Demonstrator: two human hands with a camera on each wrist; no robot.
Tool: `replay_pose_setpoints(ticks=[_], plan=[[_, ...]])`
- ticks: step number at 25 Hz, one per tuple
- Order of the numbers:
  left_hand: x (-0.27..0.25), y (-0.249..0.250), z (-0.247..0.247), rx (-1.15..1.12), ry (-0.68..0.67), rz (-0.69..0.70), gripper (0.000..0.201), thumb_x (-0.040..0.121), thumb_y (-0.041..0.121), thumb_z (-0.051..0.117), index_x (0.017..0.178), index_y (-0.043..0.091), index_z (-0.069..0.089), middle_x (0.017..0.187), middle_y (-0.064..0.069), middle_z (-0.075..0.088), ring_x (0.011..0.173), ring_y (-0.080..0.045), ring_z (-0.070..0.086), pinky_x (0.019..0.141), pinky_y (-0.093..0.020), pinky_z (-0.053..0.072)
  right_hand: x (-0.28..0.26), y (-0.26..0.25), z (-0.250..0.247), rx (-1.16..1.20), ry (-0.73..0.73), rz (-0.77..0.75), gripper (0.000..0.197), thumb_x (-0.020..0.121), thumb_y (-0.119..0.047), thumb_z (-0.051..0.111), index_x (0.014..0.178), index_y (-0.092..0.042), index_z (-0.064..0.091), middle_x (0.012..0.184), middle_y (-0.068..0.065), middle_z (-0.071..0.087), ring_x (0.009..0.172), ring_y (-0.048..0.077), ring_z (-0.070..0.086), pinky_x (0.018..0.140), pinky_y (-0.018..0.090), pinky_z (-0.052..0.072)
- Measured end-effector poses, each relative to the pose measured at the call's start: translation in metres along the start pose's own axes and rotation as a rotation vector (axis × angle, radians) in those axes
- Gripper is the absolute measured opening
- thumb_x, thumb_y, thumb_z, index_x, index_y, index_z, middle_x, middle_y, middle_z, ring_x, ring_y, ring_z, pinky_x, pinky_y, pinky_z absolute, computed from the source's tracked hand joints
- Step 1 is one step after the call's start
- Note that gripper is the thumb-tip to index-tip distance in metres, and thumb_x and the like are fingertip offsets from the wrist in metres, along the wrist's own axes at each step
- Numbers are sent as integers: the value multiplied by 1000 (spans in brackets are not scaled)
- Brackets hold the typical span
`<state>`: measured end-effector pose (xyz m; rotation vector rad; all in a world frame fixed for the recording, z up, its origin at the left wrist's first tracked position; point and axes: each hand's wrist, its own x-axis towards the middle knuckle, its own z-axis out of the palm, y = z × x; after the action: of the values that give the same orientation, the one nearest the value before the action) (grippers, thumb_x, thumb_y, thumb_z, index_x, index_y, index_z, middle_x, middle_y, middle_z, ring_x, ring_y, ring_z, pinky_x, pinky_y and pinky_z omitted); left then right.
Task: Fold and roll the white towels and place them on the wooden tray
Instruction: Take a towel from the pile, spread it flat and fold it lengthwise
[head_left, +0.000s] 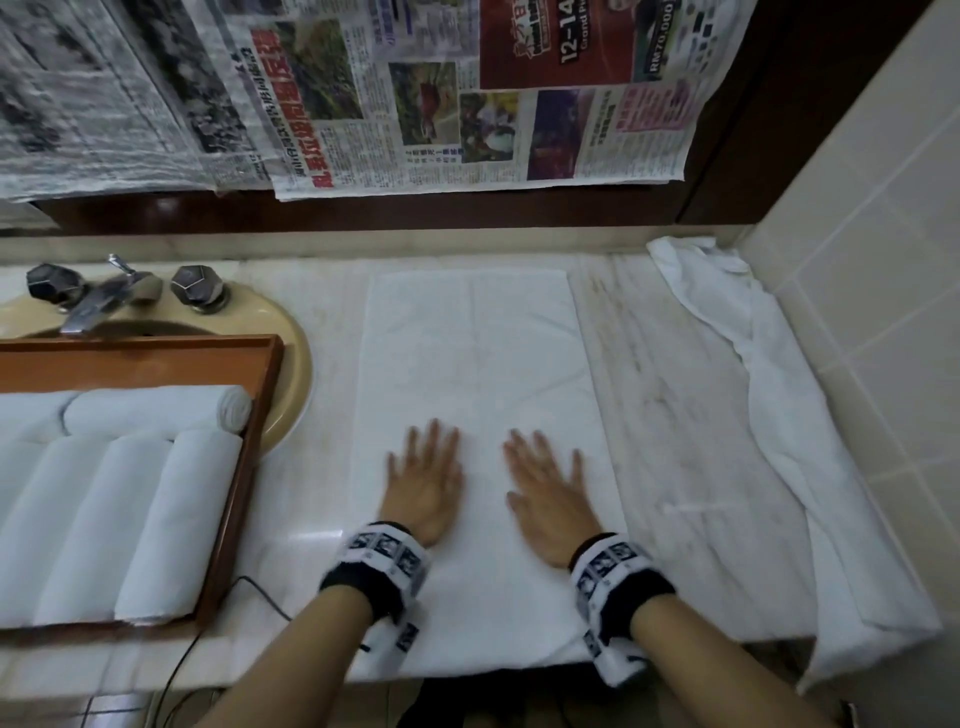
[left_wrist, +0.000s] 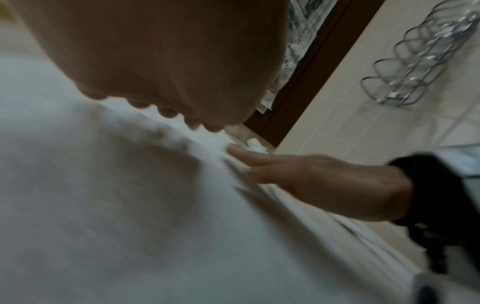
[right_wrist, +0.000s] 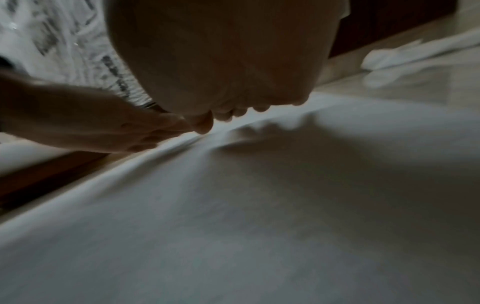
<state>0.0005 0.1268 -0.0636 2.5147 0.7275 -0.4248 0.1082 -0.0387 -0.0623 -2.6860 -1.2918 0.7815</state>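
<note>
Smoothing step: my left hand (head_left: 423, 483) and right hand (head_left: 548, 491), grip open and fingers splayed, press the flat white rectangular towel (head_left: 472, 358) on the marble worktop (head_left: 670, 395); next, fold lengthwise, roll, move to wooden tray (head_left: 260, 395).

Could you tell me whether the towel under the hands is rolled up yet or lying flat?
Lying flat. The towel is spread on the counter, and the left hand and right hand press it with straight fingers.

A bathroom is indicated: a beige oval ceramic basin (head_left: 291, 364) with a chrome tap and two faceted knobs (head_left: 93, 296) is set into a pale marble surface (head_left: 675, 415), and cream wall tiles (head_left: 883, 260) are seen right of the basin.
</note>
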Motion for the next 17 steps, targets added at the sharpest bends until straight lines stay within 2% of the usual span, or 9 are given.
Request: replay_pose_setpoints(ticks=[1,3,7,8,10,12,13,15,17], plan=[[-10,16,13,-19,-40,86,55,102,46,7,154,32,-2,159,7,-20,148,-20,-18,117,-46,-10,-4,-11,10,2,-33,-73,58,102,-37,12,154,-25,-10,157,-12,-26,146,15,-21,115,58,-10],[-22,9,27,36,-40,115,52,103,43,10,153,36,-4,157,10,-24,147,-17,-20,117,-43,-13,-7,5,18,-31,-36,-26,58,104,-38,17,153,-28,-12,152,-13,-32,146,14,-21,116,56,-9],[-36,-57,16,52,74,-264,56,101,45,10,153,34,-8,159,6,-22,148,-21,-18,118,-52,-9,-25,72,9,14,-20,399,64,102,-46,17,152,-25,-16,155,-9,-31,146,15,-21,114,62,-8],[-40,-55,14,21,86,-308,57,102,44,12,154,31,-6,160,5,-20,148,-22,-18,117,-53,-10,-31,69,7,39,-20,421,65,102,-48,15,152,-23,-16,156,-8,-29,146,16,-22,113,62,-10],[-48,-17,24,5,108,-178,58,102,42,11,155,25,-5,161,3,-18,148,-21,-18,116,-51,-10,-38,31,15,9,25,228,66,96,-50,3,153,-21,-15,155,-9,-30,146,17,-22,113,61,-12],[-57,25,48,-8,53,21,56,103,42,8,155,26,-5,160,6,-20,147,-18,-19,117,-47,-12,-45,-10,37,-29,8,-49,75,83,-50,-11,153,-22,-13,151,-12,-32,146,14,-22,115,60,-8],[-63,30,59,11,33,78,56,102,43,7,155,28,-6,159,8,-22,147,-16,-20,117,-45,-13,-51,-16,48,-46,-4,-116,77,81,-50,-13,153,-23,-12,150,-13,-32,146,14,-22,115,59,-7],[-72,4,67,96,104,47,61,96,50,0,154,32,-7,156,11,-24,148,-16,-17,117,-43,-13,-57,5,57,-77,77,-64,73,86,-52,-6,155,-26,-4,155,-12,-24,148,15,-15,115,59,-9],[-82,-38,63,105,184,-145,64,94,53,-2,154,33,-6,158,9,-21,148,-16,-17,118,-46,-13,-63,41,59,-129,167,131,66,93,-51,0,155,-27,-3,159,-8,-19,148,18,-13,112,61,-12]])
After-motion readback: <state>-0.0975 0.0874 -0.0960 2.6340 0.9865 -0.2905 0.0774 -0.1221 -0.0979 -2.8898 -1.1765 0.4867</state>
